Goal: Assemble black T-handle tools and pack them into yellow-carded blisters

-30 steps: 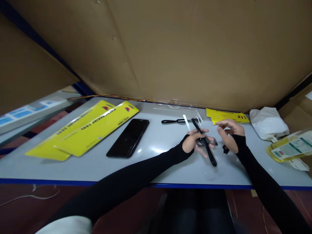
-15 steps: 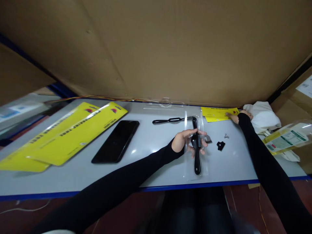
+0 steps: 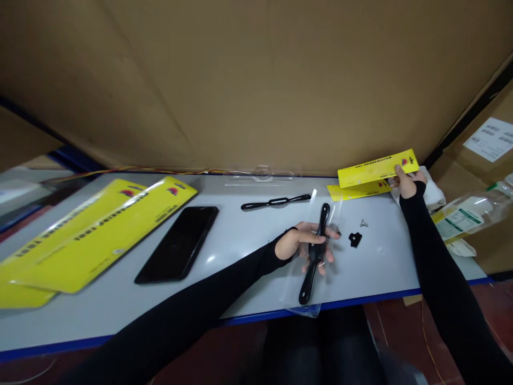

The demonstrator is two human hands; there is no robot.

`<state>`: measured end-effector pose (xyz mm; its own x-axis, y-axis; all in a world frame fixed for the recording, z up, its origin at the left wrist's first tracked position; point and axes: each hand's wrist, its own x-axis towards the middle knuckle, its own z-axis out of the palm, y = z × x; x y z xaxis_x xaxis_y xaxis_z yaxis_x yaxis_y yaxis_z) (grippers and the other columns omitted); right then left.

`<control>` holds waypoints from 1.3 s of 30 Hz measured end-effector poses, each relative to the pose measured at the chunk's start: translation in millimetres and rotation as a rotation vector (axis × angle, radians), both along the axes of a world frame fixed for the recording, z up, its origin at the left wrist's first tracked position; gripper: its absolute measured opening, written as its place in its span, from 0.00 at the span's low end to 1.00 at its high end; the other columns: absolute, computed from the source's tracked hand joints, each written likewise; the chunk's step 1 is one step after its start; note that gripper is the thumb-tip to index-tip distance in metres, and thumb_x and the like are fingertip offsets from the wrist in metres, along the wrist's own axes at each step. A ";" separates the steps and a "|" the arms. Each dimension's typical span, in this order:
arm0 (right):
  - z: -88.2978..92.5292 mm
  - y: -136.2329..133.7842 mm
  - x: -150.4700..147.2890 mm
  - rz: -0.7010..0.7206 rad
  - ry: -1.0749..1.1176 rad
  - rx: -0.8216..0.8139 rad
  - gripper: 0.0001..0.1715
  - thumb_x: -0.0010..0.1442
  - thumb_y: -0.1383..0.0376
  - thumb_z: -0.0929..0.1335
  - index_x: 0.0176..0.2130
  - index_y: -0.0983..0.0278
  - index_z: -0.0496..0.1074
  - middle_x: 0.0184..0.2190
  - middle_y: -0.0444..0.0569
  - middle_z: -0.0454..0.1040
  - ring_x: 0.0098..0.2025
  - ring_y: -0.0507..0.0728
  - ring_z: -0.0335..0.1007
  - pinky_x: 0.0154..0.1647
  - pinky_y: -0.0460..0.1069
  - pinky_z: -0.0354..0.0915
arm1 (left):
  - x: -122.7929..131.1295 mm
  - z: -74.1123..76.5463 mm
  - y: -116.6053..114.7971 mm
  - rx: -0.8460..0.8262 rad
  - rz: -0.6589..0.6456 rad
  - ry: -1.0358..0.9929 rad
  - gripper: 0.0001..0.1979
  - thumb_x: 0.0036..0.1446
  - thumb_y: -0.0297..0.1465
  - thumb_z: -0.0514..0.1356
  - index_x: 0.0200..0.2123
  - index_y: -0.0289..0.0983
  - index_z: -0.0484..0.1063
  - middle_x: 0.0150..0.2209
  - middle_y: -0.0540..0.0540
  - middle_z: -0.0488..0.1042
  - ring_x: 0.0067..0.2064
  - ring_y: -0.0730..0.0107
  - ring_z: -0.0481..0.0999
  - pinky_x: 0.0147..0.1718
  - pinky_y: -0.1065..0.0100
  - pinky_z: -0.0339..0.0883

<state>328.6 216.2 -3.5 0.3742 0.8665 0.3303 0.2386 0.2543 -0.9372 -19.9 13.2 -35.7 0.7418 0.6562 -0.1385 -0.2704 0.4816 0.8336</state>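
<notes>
My left hand (image 3: 296, 243) is closed around a clear plastic blister shell (image 3: 294, 283) with a black spokeshave (image 3: 316, 254) lying in it, tilted near the table's front edge. My right hand (image 3: 406, 184) grips the right end of a yellow printed card (image 3: 377, 168), lifted at the back right. Under it, a second yellow card (image 3: 355, 191) rests on the table. To the right of my left hand lie a small black metal plate (image 3: 355, 239) and a silver wing-shaped screw (image 3: 363, 223). Behind it lies a bare black spokeshave frame (image 3: 276, 202).
Two large yellow cards (image 3: 104, 230) overlap on the left, beside a black phone (image 3: 178, 243). An empty-looking clear shell (image 3: 262, 174) lies by the cardboard wall (image 3: 240, 80). A white cloth (image 3: 433, 195) and a clear bottle (image 3: 476, 208) are on the right.
My right hand has picked up a yellow card and raised it off the other. My left hand has tilted the shell with the spokeshave, its lower end swinging left.
</notes>
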 end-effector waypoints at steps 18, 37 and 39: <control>37.0 -46.7 -43.6 0.183 0.065 0.198 0.40 0.58 0.34 0.70 0.57 0.54 0.65 0.43 0.54 0.79 0.30 0.60 0.77 0.19 0.49 0.61 | -8.7 16.1 -4.2 0.010 -0.137 0.100 0.20 0.64 0.34 0.66 0.55 0.29 0.77 0.37 0.30 0.85 0.31 0.47 0.87 0.22 0.64 0.75; 47.1 -59.6 -39.7 0.259 0.000 0.085 0.43 0.49 0.33 0.74 0.53 0.53 0.65 0.40 0.51 0.79 0.23 0.54 0.65 0.19 0.48 0.53 | -7.8 16.8 -4.9 0.043 -0.188 0.182 0.22 0.61 0.35 0.67 0.55 0.29 0.78 0.37 0.30 0.85 0.28 0.50 0.86 0.17 0.68 0.71; 46.8 -60.9 -42.1 0.307 -0.007 0.064 0.44 0.47 0.33 0.75 0.52 0.53 0.65 0.38 0.50 0.79 0.19 0.51 0.59 0.17 0.48 0.50 | -8.0 17.6 -5.3 0.057 -0.210 0.182 0.22 0.61 0.35 0.67 0.56 0.30 0.78 0.37 0.30 0.85 0.27 0.51 0.86 0.18 0.68 0.72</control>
